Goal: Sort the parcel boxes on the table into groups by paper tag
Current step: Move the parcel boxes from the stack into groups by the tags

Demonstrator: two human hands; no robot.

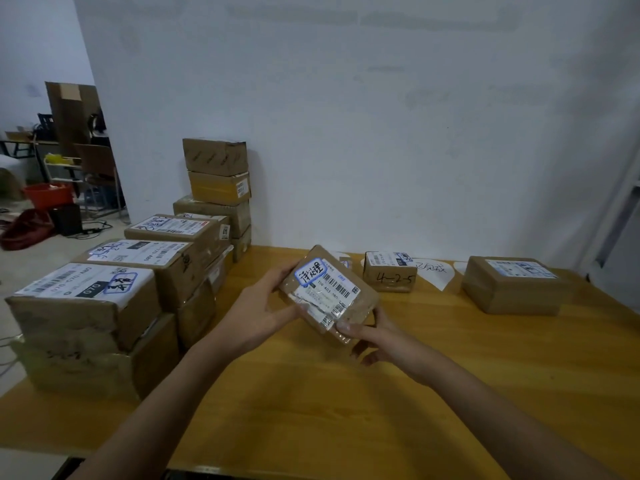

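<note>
Held above the table (346, 393) at frame centre, the small parcel (329, 292) is grasped by the left hand (263, 313) and right hand (377, 337), so tilt its blue-edged tag (310, 270) squarely up, seemingly handwritten, before matching the right-side boxes (389, 271).

Room setting. A plain white wall (381, 116) rises directly behind a yellow-brown wooden table (311, 410); faint grey smudges mark the wall's upper part. A grey upright frame (620, 209) stands at the right edge. At far left the room opens onto a pale floor (52, 252) bearing a red tub (48, 195), a dark red bag (27, 228), a black box (67, 220) and loose cables (93, 228). A tall cardboard sheet (74, 116) stands beside a dark desk (20, 143). Lighting is soft and even.
</note>
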